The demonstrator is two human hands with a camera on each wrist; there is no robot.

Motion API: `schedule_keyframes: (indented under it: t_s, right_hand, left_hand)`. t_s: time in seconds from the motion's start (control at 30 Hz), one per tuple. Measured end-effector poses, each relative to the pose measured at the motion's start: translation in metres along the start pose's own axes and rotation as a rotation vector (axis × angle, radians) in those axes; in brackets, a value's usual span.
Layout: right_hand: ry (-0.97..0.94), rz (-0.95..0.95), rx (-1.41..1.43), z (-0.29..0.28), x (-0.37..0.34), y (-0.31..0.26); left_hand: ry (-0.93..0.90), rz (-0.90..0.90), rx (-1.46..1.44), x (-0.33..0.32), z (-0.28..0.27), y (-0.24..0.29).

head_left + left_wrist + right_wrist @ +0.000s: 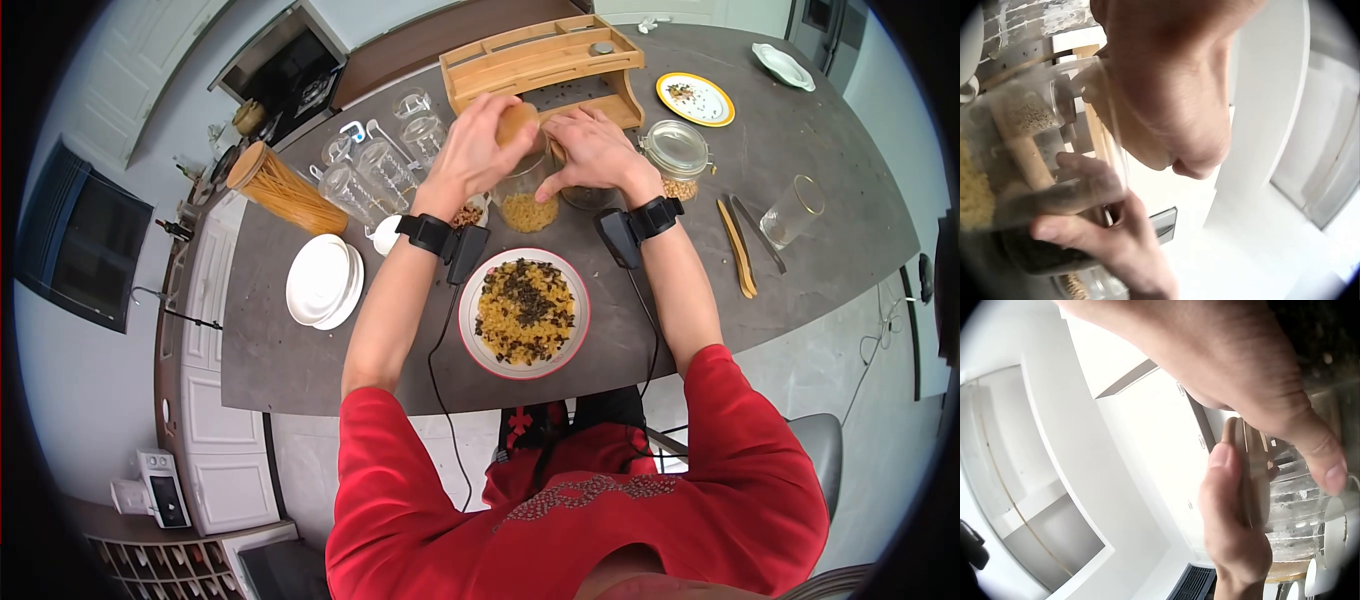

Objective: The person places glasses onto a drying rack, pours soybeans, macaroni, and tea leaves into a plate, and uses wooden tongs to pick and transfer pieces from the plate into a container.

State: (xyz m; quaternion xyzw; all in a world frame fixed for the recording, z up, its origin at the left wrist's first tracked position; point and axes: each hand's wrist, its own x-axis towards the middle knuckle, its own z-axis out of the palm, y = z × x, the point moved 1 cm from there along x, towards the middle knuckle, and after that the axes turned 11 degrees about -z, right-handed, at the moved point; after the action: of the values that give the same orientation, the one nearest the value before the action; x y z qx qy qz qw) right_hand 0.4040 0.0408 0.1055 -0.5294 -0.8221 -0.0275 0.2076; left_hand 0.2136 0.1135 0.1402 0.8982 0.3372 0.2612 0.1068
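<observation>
Above a glass jar of yellow bits, my left hand grips a round wooden lid, tilted beside the jar's mouth. The lid shows edge-on in the right wrist view, with the left thumb against it. My right hand holds the same jar near its top, thumb on the near side; the left wrist view shows its fingers across the glass. A darker jar stands close by. Nearer the body is a plate of yellow bits topped with dark pieces.
Glass mugs, a spaghetti jar and stacked white plates stand at left. A wooden rack is behind. At right are a clip-top jar, tongs, a drinking glass and a yellow-rimmed plate.
</observation>
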Motion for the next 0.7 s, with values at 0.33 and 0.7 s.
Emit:
schedule_keyframes:
  t_s: [0.33,0.7]
  right_hand:
    - [0.092,-0.035,0.029,-0.009,-0.01,0.001]
    - [0.003,0.144,0.098,-0.027,-0.019,0.01]
  left_hand:
    - [0.178,-0.02,-0.065,0.0,-0.01,0.005]
    - [0.218,-0.218,-0.214,-0.07,-0.047,-0.04]
